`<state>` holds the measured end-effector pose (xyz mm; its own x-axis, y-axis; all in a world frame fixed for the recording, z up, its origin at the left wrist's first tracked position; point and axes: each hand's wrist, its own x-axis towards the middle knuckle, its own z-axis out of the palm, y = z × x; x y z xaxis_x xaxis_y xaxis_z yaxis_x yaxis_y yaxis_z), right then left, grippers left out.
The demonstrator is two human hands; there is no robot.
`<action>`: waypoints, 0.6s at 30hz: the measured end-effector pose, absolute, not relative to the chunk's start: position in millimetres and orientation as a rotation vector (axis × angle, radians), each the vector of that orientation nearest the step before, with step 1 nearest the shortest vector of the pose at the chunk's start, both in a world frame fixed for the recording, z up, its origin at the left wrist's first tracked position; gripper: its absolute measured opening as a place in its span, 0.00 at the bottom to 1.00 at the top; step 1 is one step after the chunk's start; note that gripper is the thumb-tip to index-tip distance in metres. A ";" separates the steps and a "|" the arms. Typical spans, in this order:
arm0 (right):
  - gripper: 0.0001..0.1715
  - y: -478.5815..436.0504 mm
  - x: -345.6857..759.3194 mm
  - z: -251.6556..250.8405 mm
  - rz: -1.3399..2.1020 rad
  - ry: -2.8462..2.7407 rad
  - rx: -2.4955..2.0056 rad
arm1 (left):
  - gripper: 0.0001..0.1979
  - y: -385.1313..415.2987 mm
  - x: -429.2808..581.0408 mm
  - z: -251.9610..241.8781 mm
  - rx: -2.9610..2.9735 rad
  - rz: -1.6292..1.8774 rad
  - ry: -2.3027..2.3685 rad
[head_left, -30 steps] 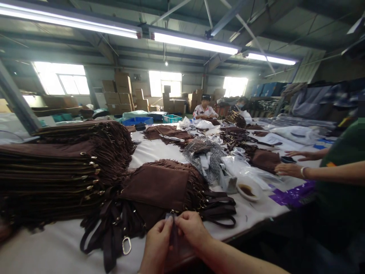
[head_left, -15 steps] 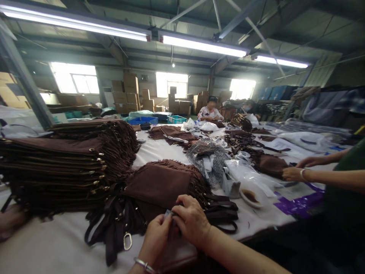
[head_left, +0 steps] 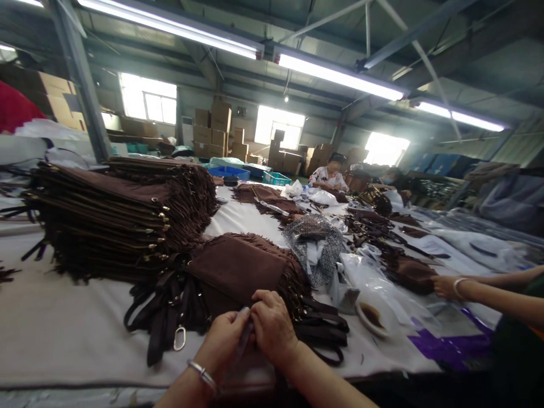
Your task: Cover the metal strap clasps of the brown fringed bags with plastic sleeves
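Note:
A brown suede fringed bag (head_left: 238,269) lies on the white table (head_left: 63,334) right in front of me, with dark straps (head_left: 165,314) and a metal clasp (head_left: 179,338) spilling to its left. My left hand (head_left: 223,340) and my right hand (head_left: 272,328) meet at the bag's near edge. Both are closed in a pinch on a thin dark strip (head_left: 245,337) between them; a silver bracelet sits on my left wrist.
A tall stack of the same brown fringed bags (head_left: 114,215) fills the left. A silver mesh pouch (head_left: 317,241), plastic wrap and a small dish (head_left: 372,314) lie to the right. Another person's hand (head_left: 446,286) rests on a bag at right; a seated person (head_left: 329,175) works at the far end.
The view has swung left and down. My hands stay pinched together at the bag's edge, the right hand now lying more over the left. The neighbour's hands shifted right.

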<state>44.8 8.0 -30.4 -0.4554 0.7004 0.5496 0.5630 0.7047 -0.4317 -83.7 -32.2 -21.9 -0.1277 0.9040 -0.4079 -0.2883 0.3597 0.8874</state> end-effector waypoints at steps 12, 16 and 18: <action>0.13 3.5 69.1 -20.4 0.032 -2.385 -0.784 | 0.22 -37.1 -86.8 -23.4 0.662 1.102 1.265; 0.09 5.9 64.7 -20.0 0.016 -2.395 -0.779 | 0.23 -40.2 -85.2 -27.9 0.734 1.109 1.318; 0.09 6.2 64.3 -17.0 0.051 -2.405 -0.778 | 0.23 -42.0 -85.7 -27.3 0.811 1.139 1.342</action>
<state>64.3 6.2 -17.0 -0.6460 0.5435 0.5361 0.5203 0.8273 -0.2118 -85.7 -42.0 -27.3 -0.1208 0.9424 -0.3120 -0.1551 0.2925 0.9436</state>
